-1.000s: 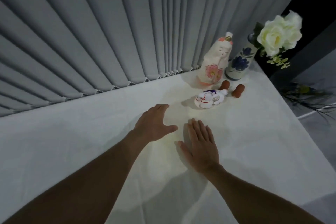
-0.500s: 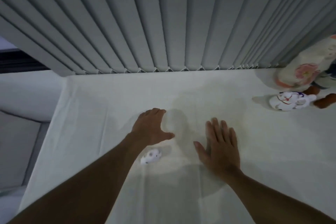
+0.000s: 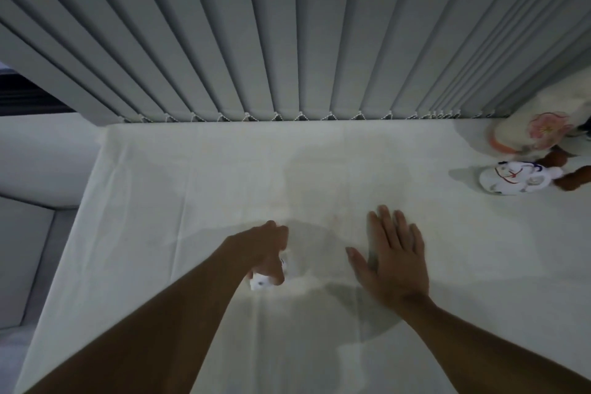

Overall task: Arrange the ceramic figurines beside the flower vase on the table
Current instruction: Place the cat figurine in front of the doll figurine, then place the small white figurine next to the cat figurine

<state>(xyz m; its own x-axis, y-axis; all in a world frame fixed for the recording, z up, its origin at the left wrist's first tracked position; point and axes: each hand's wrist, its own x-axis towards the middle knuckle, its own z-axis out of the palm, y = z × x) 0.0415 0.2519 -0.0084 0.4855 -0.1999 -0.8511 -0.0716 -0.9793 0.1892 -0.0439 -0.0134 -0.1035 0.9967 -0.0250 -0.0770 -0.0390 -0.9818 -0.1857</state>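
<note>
The left hand (image 3: 267, 249) curls down over a small white figurine (image 3: 260, 282), fingers closing on it to lift it. The right hand (image 3: 391, 259) lies spread flat on the cloth (image 3: 192, 185), bracing. Other figurines (image 3: 511, 181) wait far right; the vase is out of view.

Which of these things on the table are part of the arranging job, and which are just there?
Job:
small white figurine under the left hand
tall pink-flowered figurine
painted white figurine
brown pieces

Just there:
blinds
tablecloth
right hand, resting flat
</note>
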